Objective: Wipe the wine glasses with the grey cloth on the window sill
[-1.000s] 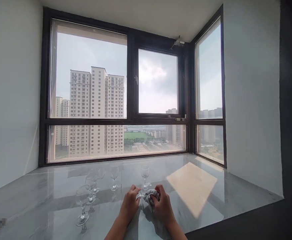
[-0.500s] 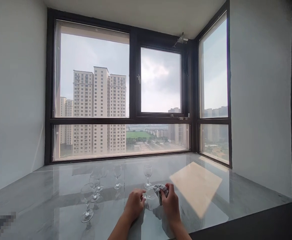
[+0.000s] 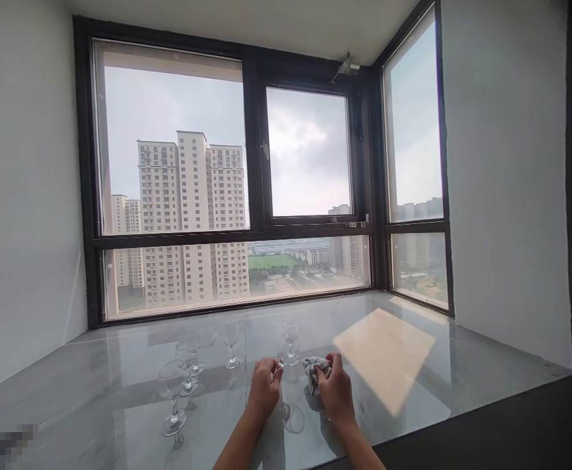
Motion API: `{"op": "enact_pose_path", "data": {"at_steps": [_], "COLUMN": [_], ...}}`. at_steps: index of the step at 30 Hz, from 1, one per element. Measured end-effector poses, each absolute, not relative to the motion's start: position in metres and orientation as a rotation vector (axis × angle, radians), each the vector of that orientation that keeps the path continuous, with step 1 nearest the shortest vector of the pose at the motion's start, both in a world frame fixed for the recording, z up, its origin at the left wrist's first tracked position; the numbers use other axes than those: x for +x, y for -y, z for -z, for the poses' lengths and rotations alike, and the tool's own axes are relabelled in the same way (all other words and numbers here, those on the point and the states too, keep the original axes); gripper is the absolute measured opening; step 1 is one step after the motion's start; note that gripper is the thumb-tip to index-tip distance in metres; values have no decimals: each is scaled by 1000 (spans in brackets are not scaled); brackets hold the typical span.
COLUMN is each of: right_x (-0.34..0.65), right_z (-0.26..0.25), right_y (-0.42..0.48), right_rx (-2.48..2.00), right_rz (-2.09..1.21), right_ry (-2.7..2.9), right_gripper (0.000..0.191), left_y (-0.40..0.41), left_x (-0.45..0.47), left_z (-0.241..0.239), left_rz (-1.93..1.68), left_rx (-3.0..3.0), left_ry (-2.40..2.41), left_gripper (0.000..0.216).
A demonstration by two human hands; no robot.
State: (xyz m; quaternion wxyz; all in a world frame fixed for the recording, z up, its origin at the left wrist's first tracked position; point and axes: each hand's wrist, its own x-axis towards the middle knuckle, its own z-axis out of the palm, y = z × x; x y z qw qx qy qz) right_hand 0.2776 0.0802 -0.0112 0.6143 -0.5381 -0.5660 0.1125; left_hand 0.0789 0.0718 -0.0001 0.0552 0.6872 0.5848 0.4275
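Observation:
My left hand [image 3: 265, 388] is closed in a pinch on a clear wine glass [image 3: 293, 416], held tilted between my hands above the grey marble sill [image 3: 95, 385]. Its round end shows low between my wrists. My right hand [image 3: 337, 391] is closed on a crumpled grey cloth [image 3: 314, 365], a little to the right of the glass and apart from it. Another wine glass [image 3: 290, 336] stands upright just beyond my hands.
Three more wine glasses stand to the left: one far [image 3: 231, 339], one in the middle [image 3: 188, 365], one near [image 3: 172, 398]. A large dark-framed corner window [image 3: 256, 163] runs behind the sill. White walls close both sides. The sill's front edge [image 3: 462, 411] drops off at right.
The cloth was wrapped round the glass between both hands. Now my right hand has drawn the cloth off to the right and the glass stays in my left hand.

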Motion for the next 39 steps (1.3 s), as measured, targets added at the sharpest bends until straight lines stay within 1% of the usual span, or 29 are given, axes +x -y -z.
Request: {"op": "enact_pose_path", "data": {"at_steps": [3, 6, 9, 13, 16, 20, 21, 25, 29, 39], "right_x": [277, 277, 277, 277, 277, 277, 277, 277, 276, 277], "right_z": [11, 10, 10, 9, 8, 6, 6, 7, 11, 10], "right_y": [-80, -80, -79, -78, -78, -78, -78, -80, -84, -83], "right_rx": [-1251, -1246, -1238, -1224, -1226, -1232, -1231, -1205, -1173, -1202], "right_rz": [-246, -245, -257, -265, -259, -255, -255, -246, -256, -259], "right_ry": [1307, 1297, 1304, 1318, 1313, 1300, 1292, 1254, 1229, 1267], "right_gripper": [18, 18, 17, 18, 18, 16, 16, 13, 13, 13], "left_y": [-73, -74, -75, -74, -76, -82, -84, -94, -108, -129], "left_x": [82, 85, 87, 87, 86, 90, 92, 103, 110, 119], "left_z": [2, 3, 2, 0, -1, -2, -3, -6, -6, -5], "left_rz": [-1170, -1057, -1010, -974, -944, -793, -761, -660, -541, -601], "left_rx": [2072, 2051, 2048, 2060, 2072, 2190, 2243, 2357, 2327, 2312], "left_ry": [-1914, -1969, -1954, -1888, -1831, -1884, -1897, -1941, -1948, -1917], "left_gripper": [23, 26, 28, 23, 24, 21, 23, 44, 45, 41]}}
